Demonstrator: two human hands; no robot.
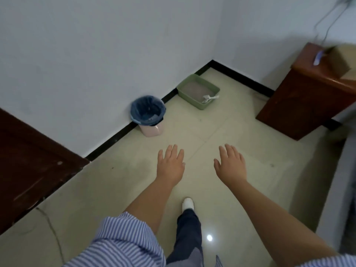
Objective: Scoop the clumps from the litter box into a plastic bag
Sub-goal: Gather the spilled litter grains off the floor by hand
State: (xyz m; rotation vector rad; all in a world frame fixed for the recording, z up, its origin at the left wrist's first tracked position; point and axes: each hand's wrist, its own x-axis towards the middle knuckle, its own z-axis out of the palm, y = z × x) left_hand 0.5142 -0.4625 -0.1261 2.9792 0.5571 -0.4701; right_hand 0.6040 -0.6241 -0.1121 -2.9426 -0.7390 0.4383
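Toward 12 o'clock, floor corner: green litter box [198, 90] sits where the two white walls meet, grey litter inside.
Scoop: white scoop [209, 98] lies in the box's near right corner, handle resting over the rim.
Bin: pink bin [152, 130] lined with a blue plastic bag [147, 110] stands against the wall at 11 o'clock, well apart from the box.
Left hand: left hand [170, 164] is held out flat, palm down, fingers straight and slightly spread, holding nothing.
Right hand: right hand [232, 164] is likewise flat, fingers straight, holding nothing.
Floor: pale tiled floor [221, 135]; one white shoe [187, 203] at 6 o'clock.
Cabinet: brown wooden cabinet [300, 105] stands at 2 o'clock.
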